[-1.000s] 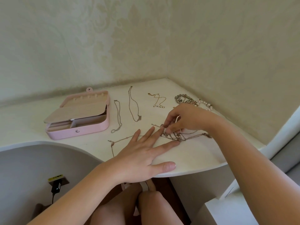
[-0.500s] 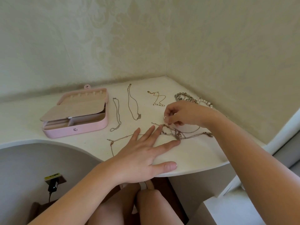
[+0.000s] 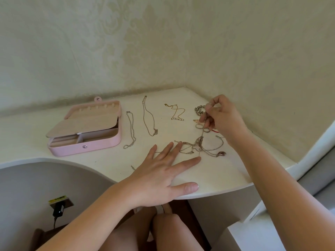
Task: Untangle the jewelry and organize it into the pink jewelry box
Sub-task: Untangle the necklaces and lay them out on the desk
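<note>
Lifting away from the knot it was bent over a moment ago, the right hand (image 3: pixel 223 118) now hangs nearer the back corner of the white curved desk (image 3: pixel 217 176). Its thumb and forefinger pinch a thin silver chain (image 3: pixel 202 132), with the other fingers loosely curled. That strand runs taut from the pinch down into the tangled cluster of fine chains (image 3: pixel 197 148), which lies near the front edge. The left hand (image 3: pixel 163 178) has stayed flat. Its fingers are straight and spread and hold nothing, the fingertips pressing on strands at the cluster's left side and the thumb along the front edge.

With the right hand raised, two small metal rings (image 3: pixel 199 126) show on the desk beneath it, beside a grey beaded bracelet (image 3: pixel 199 109).

The taut line suggests one chain is being drawn out while the rest is pinned, and that it is still caught in the knot. A harder pull could tighten the knot rather than free the chain.

The open pink jewelry box (image 3: pixel 90 149) sits toward the left of the back edge, well apart from the tangle. No jewelry shows in its visible compartments. Between box and tangle lie a silver chain (image 3: pixel 130 130), a gold pendant necklace (image 3: pixel 149 118) and a short gold bracelet (image 3: pixel 176 112), each laid out separately. Sorting is under way; packing is not yet begun.
</note>
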A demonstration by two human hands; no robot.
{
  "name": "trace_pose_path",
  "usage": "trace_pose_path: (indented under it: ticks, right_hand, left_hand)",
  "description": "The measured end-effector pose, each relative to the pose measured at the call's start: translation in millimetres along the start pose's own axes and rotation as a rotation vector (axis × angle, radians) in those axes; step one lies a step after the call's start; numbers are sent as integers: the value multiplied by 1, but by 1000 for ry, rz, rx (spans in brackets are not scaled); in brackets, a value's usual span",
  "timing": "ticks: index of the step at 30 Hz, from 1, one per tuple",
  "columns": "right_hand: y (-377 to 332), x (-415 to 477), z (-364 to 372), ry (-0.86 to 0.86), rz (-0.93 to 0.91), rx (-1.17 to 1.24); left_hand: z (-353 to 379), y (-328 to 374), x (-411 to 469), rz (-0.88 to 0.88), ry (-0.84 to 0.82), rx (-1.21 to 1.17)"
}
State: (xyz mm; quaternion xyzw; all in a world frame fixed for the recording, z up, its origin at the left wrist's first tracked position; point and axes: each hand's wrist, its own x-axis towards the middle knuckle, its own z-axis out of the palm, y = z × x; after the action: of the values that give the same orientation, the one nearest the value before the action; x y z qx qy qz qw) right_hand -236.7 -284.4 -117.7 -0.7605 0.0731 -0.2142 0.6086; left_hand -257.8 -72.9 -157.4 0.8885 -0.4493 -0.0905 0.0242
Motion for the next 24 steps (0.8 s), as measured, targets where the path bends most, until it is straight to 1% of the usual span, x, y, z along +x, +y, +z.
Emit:
trace_pose_path:
  ticks: [3,5,8,9,11,12,13,15,16,17,19,20,24]
  right_hand:
    - [-6,-1,1,81,-91,-21]
    - [-6,-1,4,121,-139,6]
    - [-8,1,6,189,-159,97]
    - [-9,2,7,187,-151,128]
    - [-13,6,7,91,-119,165]
    - [-17,9,7,12,-94,181]
    - [-21,12,7,-65,-69,198]
    - [-30,17,8,-182,-55,229]
    - [-34,20,9,-231,-60,247]
    - [-38,22,10,-281,-66,261]
    - [-44,27,13,-378,-68,268]
    - [-46,29,15,-422,-66,262]
    - [-48,42,18,-535,-51,234]
  left_hand:
    - [0,-1,1,5,20,0]
    - [1,-1,1,2,28,-2]
    - [2,-2,1,-14,37,-6]
    - [3,-2,1,-17,43,-11]
    - [2,-3,0,-16,68,-67]
    - [0,-3,0,-18,89,-153]
    - [-2,-4,-1,-34,122,-306]
    - [-10,-7,2,-98,251,-706]
    - [-13,-10,6,-130,336,-861]
    - [-16,-12,12,-161,426,-950]
    - [-24,-17,28,-191,563,-1008]
    - [-28,-17,35,-182,590,-1038]
    - [-43,-20,59,-128,574,-1236]
